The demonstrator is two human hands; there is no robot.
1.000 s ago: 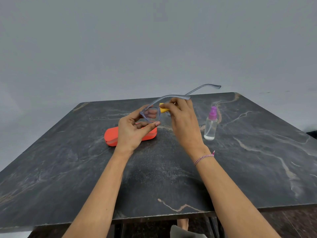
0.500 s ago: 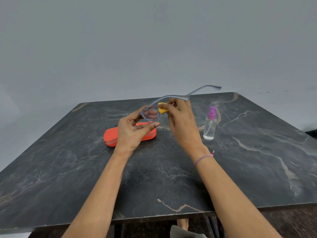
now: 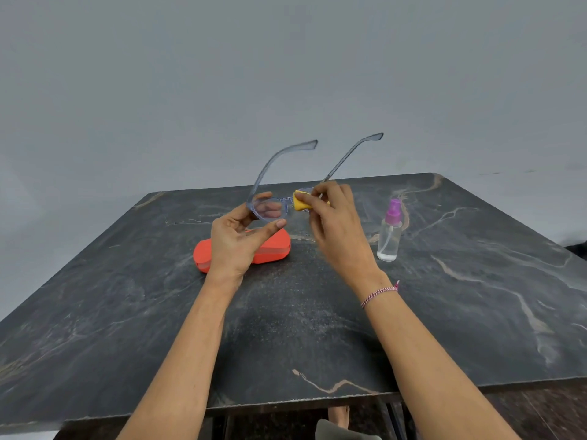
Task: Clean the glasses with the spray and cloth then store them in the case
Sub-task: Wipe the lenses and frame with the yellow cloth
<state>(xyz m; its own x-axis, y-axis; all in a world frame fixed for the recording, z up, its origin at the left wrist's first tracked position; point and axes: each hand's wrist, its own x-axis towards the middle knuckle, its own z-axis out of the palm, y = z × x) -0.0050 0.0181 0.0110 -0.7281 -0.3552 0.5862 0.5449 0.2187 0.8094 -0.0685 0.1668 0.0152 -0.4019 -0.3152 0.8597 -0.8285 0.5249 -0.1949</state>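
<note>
Head view, centre of frame: glasses [image 3: 270, 208] are held above the table [image 3: 317, 328], temples unfolded and pointing up and away toward the grey wall. Left hand [image 3: 235, 242] is curled round the rim of the lens on the frame's left, thumb under the rim, fingers seen through the lens behind it. Right hand [image 3: 336, 223] is pinched on a folded yellow cloth [image 3: 301, 201], which is pressed against the other lens; that lens is mostly hidden by cloth and fingers.

Orange case [image 3: 273, 249] is seen lying closed on the table, just behind the left hand and partly covered by it; contents cannot be told. Spray bottle [image 3: 390, 233] is stood upright right of centre, apart from both hands: clear body, purple cap, dip tube visible inside. A woven bracelet [image 3: 379, 293] is worn on the right wrist.
</note>
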